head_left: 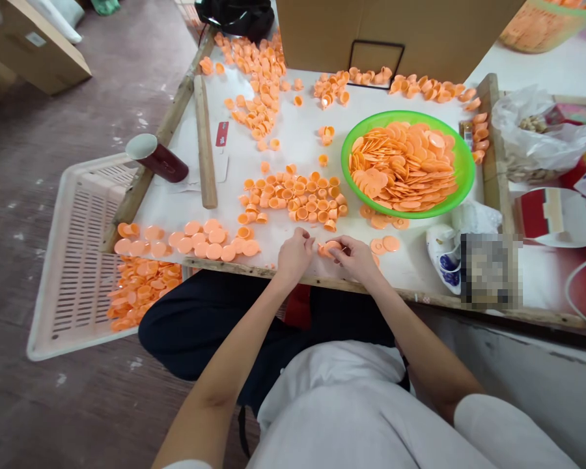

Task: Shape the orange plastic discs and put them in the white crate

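Observation:
My right hand [355, 258] is closed with its fingertips on an orange plastic piece [328, 248], a round disc with a small part at its left. Just left of it, my left hand [295, 256] has thumb and fingers pinched together; whether anything tiny is between them is hidden. Beyond both hands stands a cluster of small orange plastic cups [300, 195]. Loose orange discs [390, 243] lie beside my right hand. A green bowl [463, 189] heaped with flat orange discs is further to the right. Left of my hands, orange pieces with their discs upward [215, 251] lie along the table edge.
A pink-white plastic basket [61, 260] holding orange pieces stands below the left edge. A wooden stick [205, 146] and a tipped dark red mug [161, 159] lie at left. A cardboard box [322, 36] is at the back. Plastic bags [542, 130] lie at right.

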A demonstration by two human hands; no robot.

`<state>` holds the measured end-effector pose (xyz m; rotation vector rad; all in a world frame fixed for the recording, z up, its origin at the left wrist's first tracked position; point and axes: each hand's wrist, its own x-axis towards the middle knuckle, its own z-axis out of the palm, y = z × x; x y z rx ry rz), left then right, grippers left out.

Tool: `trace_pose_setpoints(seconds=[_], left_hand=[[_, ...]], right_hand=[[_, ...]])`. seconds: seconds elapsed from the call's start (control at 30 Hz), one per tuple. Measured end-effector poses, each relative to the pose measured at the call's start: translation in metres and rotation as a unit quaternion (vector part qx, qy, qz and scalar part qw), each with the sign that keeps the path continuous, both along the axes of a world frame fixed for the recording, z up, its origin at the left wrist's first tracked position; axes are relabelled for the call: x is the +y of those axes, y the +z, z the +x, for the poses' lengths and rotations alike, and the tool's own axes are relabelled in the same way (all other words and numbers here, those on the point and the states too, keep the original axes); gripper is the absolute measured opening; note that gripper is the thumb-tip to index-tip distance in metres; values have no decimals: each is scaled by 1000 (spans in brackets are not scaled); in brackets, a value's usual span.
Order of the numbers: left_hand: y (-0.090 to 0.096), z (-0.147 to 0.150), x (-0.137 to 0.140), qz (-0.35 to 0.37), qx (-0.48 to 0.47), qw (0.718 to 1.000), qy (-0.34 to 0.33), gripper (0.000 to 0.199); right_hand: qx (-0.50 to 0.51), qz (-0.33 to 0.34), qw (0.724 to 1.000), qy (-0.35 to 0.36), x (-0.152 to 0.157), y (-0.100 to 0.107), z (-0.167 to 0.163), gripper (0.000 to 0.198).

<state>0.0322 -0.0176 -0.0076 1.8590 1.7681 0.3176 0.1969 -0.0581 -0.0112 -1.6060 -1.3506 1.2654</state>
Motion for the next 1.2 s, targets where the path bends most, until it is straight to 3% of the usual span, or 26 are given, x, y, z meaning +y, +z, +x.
trace_pose_setpoints(seconds=[0.2, 0.33, 0.6, 0.93, 1.2], left_hand=[[13, -7, -5, -38, -129, 990, 29, 21], [18, -6, -8, -52, -167, 984, 20, 28], [8, -4, -8, -98, -192, 976, -11, 24], [-6, -6, -5, -88, -210, 974, 4, 16], [0, -11, -2, -175, -275, 945, 2, 19]], right_hand=[[52, -4, 999, -11, 0, -10, -2, 23], [57, -11, 998, -11, 0, -15, -4, 25], [-21, 0, 1000, 8, 4, -13, -11, 23], [-69, -13, 997, 23, 15, -11, -16, 20], [-68, -29, 997, 39, 10, 0, -12, 15]])
